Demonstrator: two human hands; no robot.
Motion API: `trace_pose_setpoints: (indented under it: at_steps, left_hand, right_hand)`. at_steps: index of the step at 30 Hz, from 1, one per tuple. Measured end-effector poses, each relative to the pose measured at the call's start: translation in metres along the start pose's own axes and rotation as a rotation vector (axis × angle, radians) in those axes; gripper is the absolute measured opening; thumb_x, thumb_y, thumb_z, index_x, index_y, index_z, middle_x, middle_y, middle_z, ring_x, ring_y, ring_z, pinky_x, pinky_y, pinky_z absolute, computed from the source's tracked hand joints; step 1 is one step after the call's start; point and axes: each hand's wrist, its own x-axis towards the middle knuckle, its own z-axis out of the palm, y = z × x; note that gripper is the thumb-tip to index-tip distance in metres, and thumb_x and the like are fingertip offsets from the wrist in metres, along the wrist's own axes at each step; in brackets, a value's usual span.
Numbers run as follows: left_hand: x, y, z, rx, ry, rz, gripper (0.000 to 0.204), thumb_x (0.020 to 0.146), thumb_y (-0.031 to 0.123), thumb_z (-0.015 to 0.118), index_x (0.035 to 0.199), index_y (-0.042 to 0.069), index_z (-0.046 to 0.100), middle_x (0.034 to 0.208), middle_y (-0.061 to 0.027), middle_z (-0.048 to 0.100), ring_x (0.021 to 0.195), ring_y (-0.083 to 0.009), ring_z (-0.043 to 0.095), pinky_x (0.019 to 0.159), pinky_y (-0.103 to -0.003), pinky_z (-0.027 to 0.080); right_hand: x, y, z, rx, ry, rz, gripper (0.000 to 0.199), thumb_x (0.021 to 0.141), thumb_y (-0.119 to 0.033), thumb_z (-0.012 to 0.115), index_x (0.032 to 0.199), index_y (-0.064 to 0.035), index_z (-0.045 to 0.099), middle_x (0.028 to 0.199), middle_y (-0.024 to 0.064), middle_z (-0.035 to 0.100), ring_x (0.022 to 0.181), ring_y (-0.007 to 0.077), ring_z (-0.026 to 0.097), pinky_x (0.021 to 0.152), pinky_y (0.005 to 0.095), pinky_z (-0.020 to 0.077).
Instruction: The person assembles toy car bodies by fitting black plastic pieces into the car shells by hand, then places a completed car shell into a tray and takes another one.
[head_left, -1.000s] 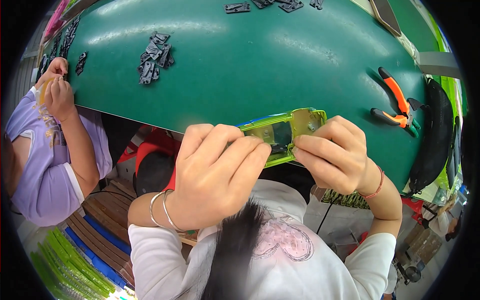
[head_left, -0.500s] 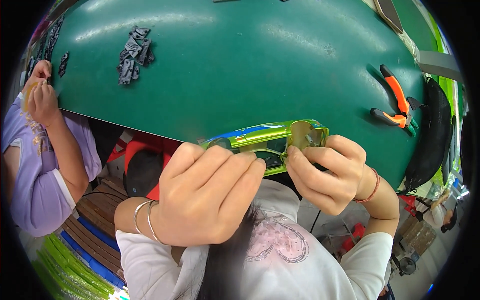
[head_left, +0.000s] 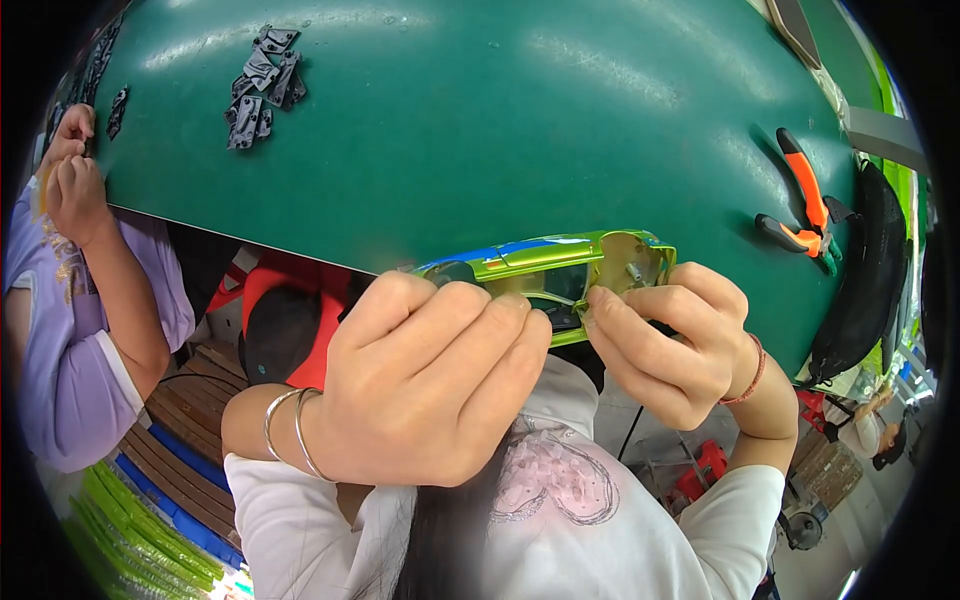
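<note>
A glossy lime-green shell with a blue stripe and window-like openings is held at the table's near edge. My left hand grips its left end, fingers curled over the near side and hiding part of it. With thumb and fingers pinched together, my right hand holds the inner edge of an opening near the right end. Whether a small part sits in that pinch is hidden. Inside the shell, a dark piece shows between my hands, and a small metal-coloured post stands near the right end.
On the green table lie dark grey plastic pieces at far left. Orange-handled pliers rest at right beside a long black pouch. At left, another person's hands work at the table edge. A red-and-black stool stands below.
The shell and both hands sit slightly farther right in the picture, with the grip much the same. The whole view has shifted a little, so the dark pieces appear higher.
</note>
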Motion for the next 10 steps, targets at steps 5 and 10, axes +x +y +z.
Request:
trace_pose_setpoints:
  at_steps: [5, 10]
  left_hand:
    - [0.0001, -0.0022, 0.0025, -0.018, 0.006, 0.050, 0.040, 0.067, 0.017, 0.069, 0.101, -0.003, 0.076, 0.097, -0.0117, 0.078, 0.074, -0.0192, 0.067, 0.065, -0.033, 0.038]
    - [-0.0008, -0.0001, -0.0005, 0.002, -0.036, 0.066, 0.045, 0.066, 0.017, 0.069, 0.105, -0.004, 0.077, 0.097, -0.0132, 0.078, 0.075, -0.0203, 0.068, 0.066, -0.033, 0.039]
  right_hand:
    - [-0.0029, -0.0022, 0.0005, -0.034, -0.002, -0.003, 0.037, 0.047, -0.028, 0.059, 0.071, -0.0024, 0.069, 0.088, 0.0057, 0.070, 0.063, 0.0143, 0.052, 0.051, 0.0285, 0.0316]
    - [-0.0029, -0.0048, 0.0014, -0.052, -0.008, 0.017, 0.039, 0.045, -0.029, 0.058, 0.073, -0.0056, 0.071, 0.089, 0.0048, 0.071, 0.064, 0.0142, 0.053, 0.051, 0.0278, 0.0330]
